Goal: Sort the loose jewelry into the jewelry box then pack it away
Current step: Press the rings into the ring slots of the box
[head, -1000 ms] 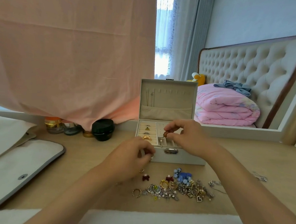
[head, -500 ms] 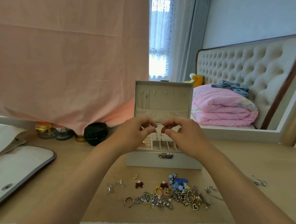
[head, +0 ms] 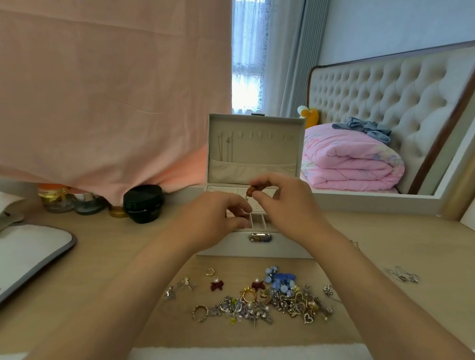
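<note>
On the far left of the light wooden tabletop lies a white padded pouch with grey trim. Behind it, along the back edge, stand small glass jars with gold lids and a round black lidded jar, all under the hem of a hanging pale pink cloth.

The left hand hovers over the left side of the tray of a white rectangular jewelry box. Its fingers are curled with the thumb close to the fingertips; whether they pinch anything I cannot tell. The box stands at the middle of the table with its lid upright, thin chains hanging inside the lid and a metal clasp on its front.

The right hand pinches a small brown bead ornament between thumb and fingertips, above the tray's rear compartments.

Just in front of the box, between the forearms, a heap of loose jewelry lies on the table: red bows, blue beads, gold rings, a heart pendant. Well apart to the right rests a small silver piece. A folded pink quilt sits behind.
</note>
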{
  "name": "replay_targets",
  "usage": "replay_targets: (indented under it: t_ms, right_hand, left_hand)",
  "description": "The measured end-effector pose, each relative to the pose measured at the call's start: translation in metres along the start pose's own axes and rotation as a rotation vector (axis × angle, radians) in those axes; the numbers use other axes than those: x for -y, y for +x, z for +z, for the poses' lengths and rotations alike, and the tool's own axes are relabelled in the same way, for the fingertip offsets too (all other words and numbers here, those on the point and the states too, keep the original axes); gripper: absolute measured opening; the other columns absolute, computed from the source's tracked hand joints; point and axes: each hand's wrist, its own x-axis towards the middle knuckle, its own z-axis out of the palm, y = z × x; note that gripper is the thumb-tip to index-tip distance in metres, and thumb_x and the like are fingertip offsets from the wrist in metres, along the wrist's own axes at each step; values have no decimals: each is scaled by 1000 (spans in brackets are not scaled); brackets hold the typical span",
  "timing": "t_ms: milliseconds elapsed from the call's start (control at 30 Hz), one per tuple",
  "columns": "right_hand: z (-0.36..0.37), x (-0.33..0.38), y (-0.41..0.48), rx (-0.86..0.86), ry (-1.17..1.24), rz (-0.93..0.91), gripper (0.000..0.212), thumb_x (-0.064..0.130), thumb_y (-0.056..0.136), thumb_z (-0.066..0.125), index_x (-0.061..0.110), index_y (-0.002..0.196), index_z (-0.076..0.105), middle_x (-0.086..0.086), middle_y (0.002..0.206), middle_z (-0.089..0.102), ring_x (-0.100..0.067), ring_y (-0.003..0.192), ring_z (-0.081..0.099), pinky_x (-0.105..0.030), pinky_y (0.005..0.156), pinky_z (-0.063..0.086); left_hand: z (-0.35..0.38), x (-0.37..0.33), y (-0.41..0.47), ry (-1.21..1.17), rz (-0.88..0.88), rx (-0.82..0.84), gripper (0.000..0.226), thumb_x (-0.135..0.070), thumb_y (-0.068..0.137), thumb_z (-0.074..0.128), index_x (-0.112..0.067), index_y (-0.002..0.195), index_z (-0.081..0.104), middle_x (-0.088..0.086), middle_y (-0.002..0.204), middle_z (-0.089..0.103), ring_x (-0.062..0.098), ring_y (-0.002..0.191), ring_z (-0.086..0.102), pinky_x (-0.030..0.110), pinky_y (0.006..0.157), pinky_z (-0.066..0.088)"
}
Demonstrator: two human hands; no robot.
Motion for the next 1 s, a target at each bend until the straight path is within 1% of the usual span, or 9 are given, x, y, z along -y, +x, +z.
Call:
replay_targets:
  t_ms: [67,200,333,433,533,667,767,900,1000]
  right_hand:
    - [0,1,0,-1,-11,-2,18,23,90,70,34,103,73,21,94,69,18,66,52,-20,73,42]
    - [2,-3,-2,85,-110,25,19,27,90,70,37,106,72,22,94,69,16,69,53,-21,74,42]
    - [3,-5,-6,190,-185,78,21,26,87,72,36,106,71,21,92,68,5,88,59,-22,77,46]
    - [3,-4,-5,231,-281,63,14,32,88,70,38,100,75,21,97,69,-1,96,61,-30,83,51]
    - [7,-2,-4,257,-350,24,14,35,94,64,41,101,75,16,104,65,-7,102,57,-36,89,49]
    - [12,-2,-5,355,-395,23,21,34,100,55,39,111,72,10,112,58,-14,103,57,-41,87,50]
    - [9,-3,-5,312,-379,24,21,38,100,56,38,116,70,12,112,57,-11,101,55,-34,85,47]
    - [7,-3,-6,282,-381,7,21,28,98,54,38,101,72,14,109,58,-9,100,55,-31,81,43]
    - [8,-3,-7,331,-430,-13,28,26,99,49,38,105,73,13,112,57,-12,102,57,-33,83,47]
  left_hand:
    - [6,2,0,-8,-29,-60,12,-41,82,77,-40,92,71,-24,88,69,-9,70,52,29,74,49]
    - [10,0,-2,15,-23,-85,10,-46,83,74,-40,91,73,-24,87,69,-8,67,51,24,63,39]
    - [6,2,0,-5,-38,-29,5,-40,85,73,-41,90,74,-23,84,67,-5,70,52,30,72,49]
    - [2,3,0,30,-38,-6,12,-32,88,70,-43,92,75,-24,85,68,-5,71,54,30,75,52]
    - [-1,2,0,124,-23,-2,13,-35,89,68,-43,96,76,-22,90,70,-1,81,59,31,78,54]
    - [-3,-1,-3,174,-6,-31,15,-37,89,66,-40,102,73,-21,94,70,1,85,60,31,77,54]
    - [-3,-1,-7,183,24,-41,12,-42,90,64,-38,97,73,-18,91,67,3,85,57,35,78,54]
    - [-1,-2,-11,257,80,-14,23,-46,93,56,-40,107,74,-15,100,63,8,99,51,35,82,50]
    - [-3,-1,-12,277,93,-10,27,-45,95,55,-40,114,72,-15,105,61,8,105,49,35,85,49]
